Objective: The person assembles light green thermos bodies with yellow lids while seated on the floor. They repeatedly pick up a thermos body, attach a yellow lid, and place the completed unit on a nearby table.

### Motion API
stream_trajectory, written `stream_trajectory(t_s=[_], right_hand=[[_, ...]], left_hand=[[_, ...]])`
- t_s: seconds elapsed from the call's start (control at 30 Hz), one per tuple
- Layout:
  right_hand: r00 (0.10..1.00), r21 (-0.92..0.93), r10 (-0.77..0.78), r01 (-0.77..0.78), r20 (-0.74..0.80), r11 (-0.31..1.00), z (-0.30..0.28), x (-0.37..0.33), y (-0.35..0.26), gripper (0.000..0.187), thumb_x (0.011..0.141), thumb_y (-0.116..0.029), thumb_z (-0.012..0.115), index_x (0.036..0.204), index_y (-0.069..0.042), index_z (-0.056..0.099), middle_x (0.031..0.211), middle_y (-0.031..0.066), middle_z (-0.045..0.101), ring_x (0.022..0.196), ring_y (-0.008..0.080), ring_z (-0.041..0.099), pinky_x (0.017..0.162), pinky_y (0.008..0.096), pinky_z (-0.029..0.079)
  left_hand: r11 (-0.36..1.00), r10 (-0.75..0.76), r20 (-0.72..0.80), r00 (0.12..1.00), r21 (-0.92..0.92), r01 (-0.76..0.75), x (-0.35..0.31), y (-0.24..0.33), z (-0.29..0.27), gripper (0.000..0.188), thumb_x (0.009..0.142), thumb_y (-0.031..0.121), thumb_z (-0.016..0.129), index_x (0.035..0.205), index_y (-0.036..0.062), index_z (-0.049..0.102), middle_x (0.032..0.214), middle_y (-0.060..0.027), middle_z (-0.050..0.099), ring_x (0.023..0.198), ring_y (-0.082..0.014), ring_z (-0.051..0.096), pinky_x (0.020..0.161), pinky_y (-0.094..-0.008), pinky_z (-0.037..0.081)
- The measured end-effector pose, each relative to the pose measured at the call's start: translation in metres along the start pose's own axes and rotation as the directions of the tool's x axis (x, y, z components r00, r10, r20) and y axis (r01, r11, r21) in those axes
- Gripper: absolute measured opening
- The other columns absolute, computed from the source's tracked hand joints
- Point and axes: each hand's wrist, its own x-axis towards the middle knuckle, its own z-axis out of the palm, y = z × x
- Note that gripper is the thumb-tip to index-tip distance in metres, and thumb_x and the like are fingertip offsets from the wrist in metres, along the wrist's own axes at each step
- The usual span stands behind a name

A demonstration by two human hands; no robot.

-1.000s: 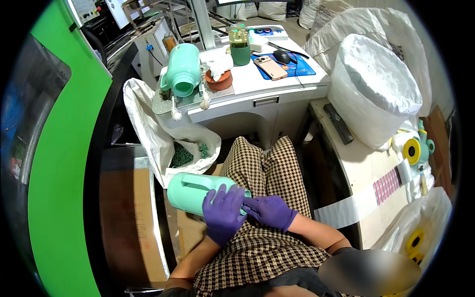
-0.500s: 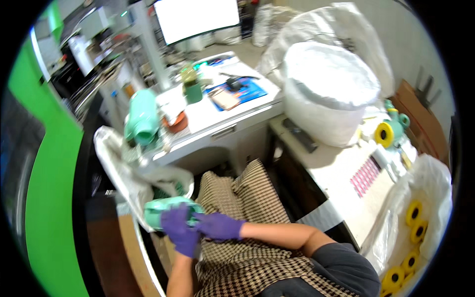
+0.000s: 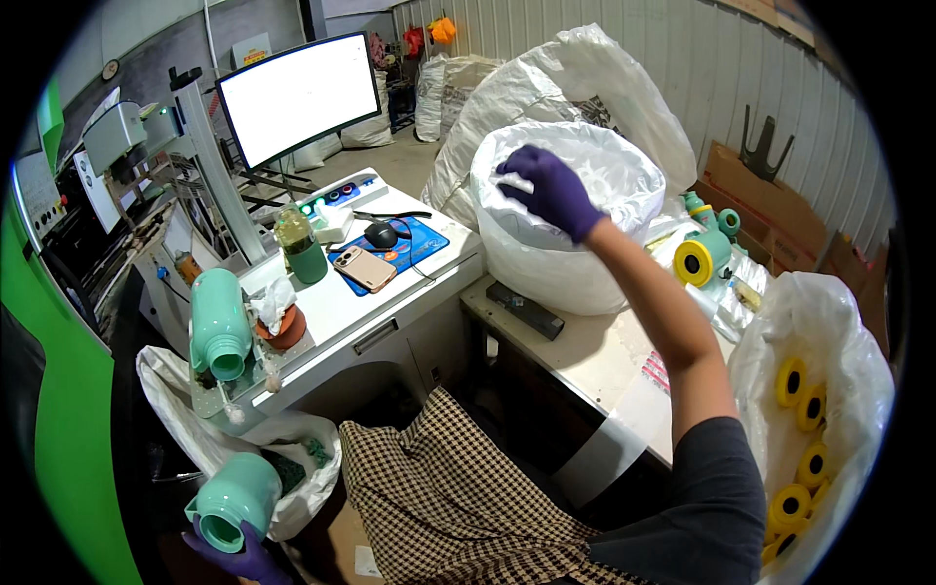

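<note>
Your right hand (image 3: pixel 548 185) has left your lap and now reaches, fingers curled, into the big white sack (image 3: pixel 565 219) on the bench (image 3: pixel 585 356); whether it grips anything, can't tell. Left hand (image 3: pixel 249 561) alone grips the mint-green jug (image 3: pixel 234 499), low beside your knee, over the bag (image 3: pixel 292 458).

Mint-green jug (image 3: pixel 232 499), tilted, mouth down, held low

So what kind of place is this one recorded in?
Probably a small factory workstation: big white sacks of parts, a bag of yellow spools, and a machine bench with monitor and mint-green bottles.
</note>
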Motion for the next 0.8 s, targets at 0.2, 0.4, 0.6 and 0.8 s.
stream_trajectory(t_s=[0.2,0.4,0.6,0.8], right_hand=[[0.668,-0.629,0.554,-0.163,0.497,0.76,0.035,-0.015,0.186,0.043,0.08,-0.046,0.073,0.096,-0.006,0.077,0.099,0.0236,0.073,0.091,0.0421,0.069,0.086,0.047,0.054],[0.793,-0.461,0.556,-0.408,0.248,0.788,0.001,0.011,0.159,0.029,0.075,-0.035,0.078,0.09,-0.01,0.079,0.094,0.0173,0.075,0.087,0.0376,0.071,0.081,0.0434,0.056],[0.751,-0.693,0.649,-0.404,0.121,0.597,-0.069,0.018,0.14,0.023,0.081,-0.031,0.074,0.091,-0.011,0.08,0.099,0.0184,0.074,0.094,0.0381,0.07,0.084,0.0462,0.055],[0.942,0.178,0.334,-0.336,0.042,0.925,-0.049,0.008,0.008,0.031,0.081,-0.021,0.085,0.072,0.001,0.065,0.076,0.0112,0.058,0.07,0.0212,0.061,0.069,0.0362,0.052]], left_hand=[[0.995,-0.033,0.441,0.897,-0.067,0.07,-0.056,0.02,0.018,0.116,0.061,0.022,0.083,0.157,-0.0049,0.023,0.144,-0.0213,0.05,0.133,-0.0336,0.05,0.114,-0.0444,0.037],[0.978,-0.014,0.623,0.782,0.171,-0.119,-0.067,0.115,0.007,0.099,0.067,0.023,0.09,0.15,-0.0009,0.042,0.139,-0.0174,0.059,0.127,-0.0366,0.057,0.108,-0.0419,0.046],[0.974,-0.184,0.583,0.792,0.002,0.225,-0.085,0.076,0.026,0.116,0.06,0.015,0.084,0.158,-0.0016,0.025,0.139,-0.0188,0.055,0.122,-0.0296,0.058,0.106,-0.041,0.047],[0.981,-0.158,0.595,0.788,0.006,0.193,-0.082,0.078,0.02,0.123,0.056,0.027,0.095,0.153,-0.0079,0.028,0.133,-0.0175,0.058,0.121,-0.0337,0.056,0.107,-0.0458,0.042]])
